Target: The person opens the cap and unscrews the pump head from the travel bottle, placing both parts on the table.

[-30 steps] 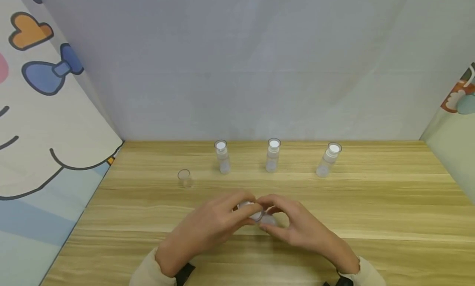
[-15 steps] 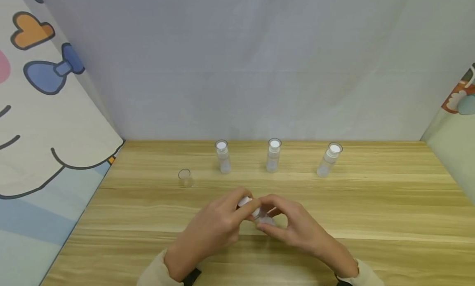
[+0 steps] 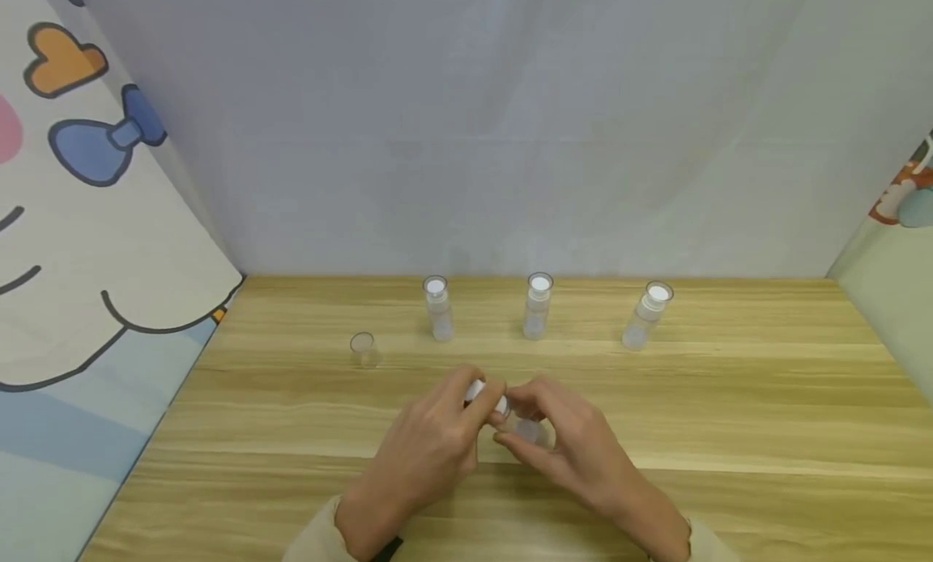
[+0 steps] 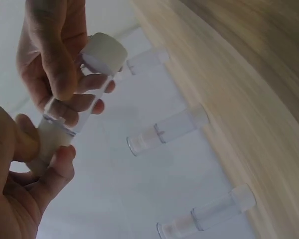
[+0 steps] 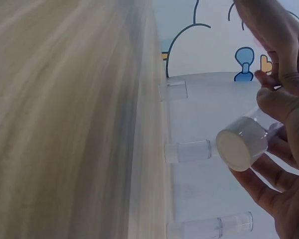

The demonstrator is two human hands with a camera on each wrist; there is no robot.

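Bottle in Hand: White Head Raised, Base Retained

Compared with the preceding head views, the left hand (image 3: 433, 432) sits slightly further right and the white head (image 4: 52, 140) of the bottle (image 4: 83, 118) is higher in view. The right hand (image 3: 576, 449) shows little shift.

Current condition:
1. Left hand: gripping; thumb and fingers pinch the white head.
2. Right hand: gripping; thumb and fingers curl round the clear body near the white base (image 5: 241, 144).
3. Bottle: tilted between both hands, off the table (image 3: 219, 440), in front of the person.

Unchanged: the left bottle (image 3: 440, 315), middle bottle (image 3: 535, 315) and right bottle (image 3: 641, 321) stand in a row towards the back; the clear cup (image 3: 365, 356) stands left of them, nearer the person.

Assessment: work on the held bottle appears to be in progress at the head. Whether the left hand turns, pulls or only steadies it cannot be told.
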